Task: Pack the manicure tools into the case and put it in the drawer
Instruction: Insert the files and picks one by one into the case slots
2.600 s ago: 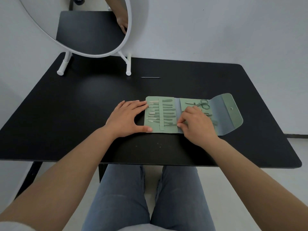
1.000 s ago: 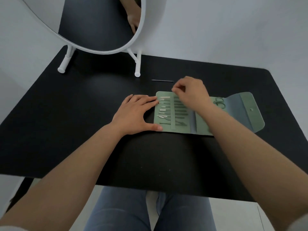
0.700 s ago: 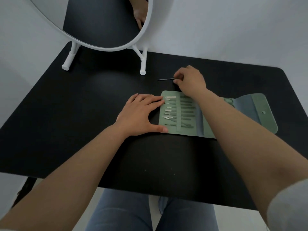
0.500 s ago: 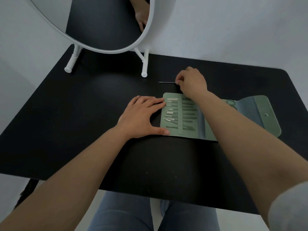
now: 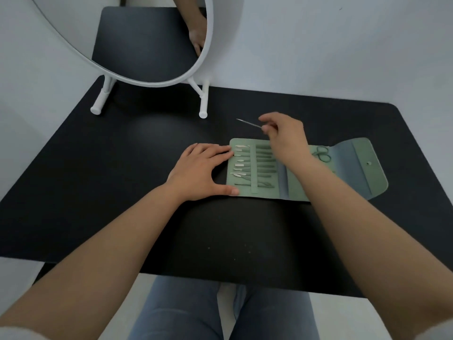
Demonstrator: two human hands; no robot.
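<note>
Step in hand: retrieval of the last loose tool (image 5: 248, 123), pinched by the right hand (image 5: 284, 136) just beyond the open case (image 5: 343, 168). Left hand (image 5: 201, 171), fingers flat, steadies the case's left edge (other tools already strapped in). Next: seat the tool under the strap, probably, then fold shut.

So from my feed I'm seeing a black table (image 5: 98, 192) taking up most of the view, matte top with rounded corners, a few pale specks sitting on it nearer me than the hands. Up past the left hand, a round mirror (image 5: 147, 45) with a white rim is standing on white legs (image 5: 203, 104) at the far edge, tilting a bit and reflecting the dark tabletop. A plain white wall (image 5: 318, 45) is running behind everything. Below the table edge, between the forearms, blue jeans (image 5: 186, 312) are showing, with pale floor (image 5: 14, 271) peeking out at the lower left.
</note>
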